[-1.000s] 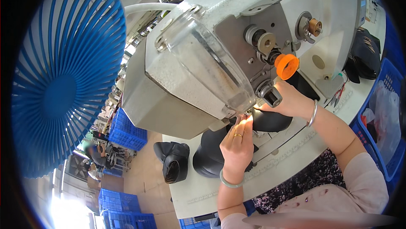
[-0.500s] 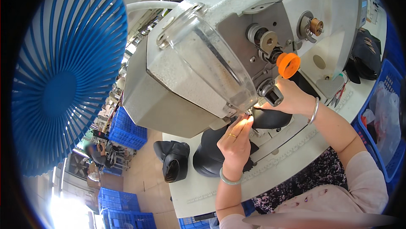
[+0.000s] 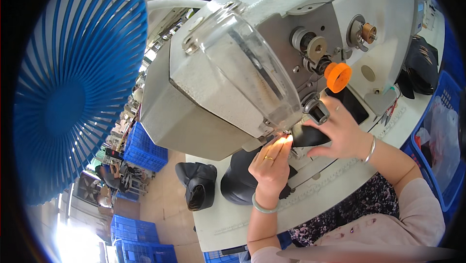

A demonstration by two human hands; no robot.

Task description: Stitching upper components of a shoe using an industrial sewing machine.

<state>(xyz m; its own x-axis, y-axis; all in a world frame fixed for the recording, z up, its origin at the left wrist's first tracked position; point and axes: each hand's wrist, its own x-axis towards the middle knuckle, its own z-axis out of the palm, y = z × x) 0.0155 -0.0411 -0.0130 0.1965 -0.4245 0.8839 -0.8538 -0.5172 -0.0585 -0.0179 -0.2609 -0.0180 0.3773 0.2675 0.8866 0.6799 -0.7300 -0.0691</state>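
A black leather-like piece lies at the needle area of a white sewing machine. My left hand, with a ring and a pale bangle, presses its closed fingers on this piece right by the lit needle. Black material also shows to the right of the needle; the machine hides how the two join. My right hand, slightly blurred, is open beside that part, thumb and fingers spread apart. Its fingertips are near the machine's lower metal knob.
A blue fan stands close on the left. Another black leather-like piece sits at the table's left edge. Snips and black pieces lie at the right. A blue basket with plastic bags is beside the table.
My right hand has opened its fingers and drawn slightly back to the right from the black material. My left hand stays at the needle. The view has shifted slightly.
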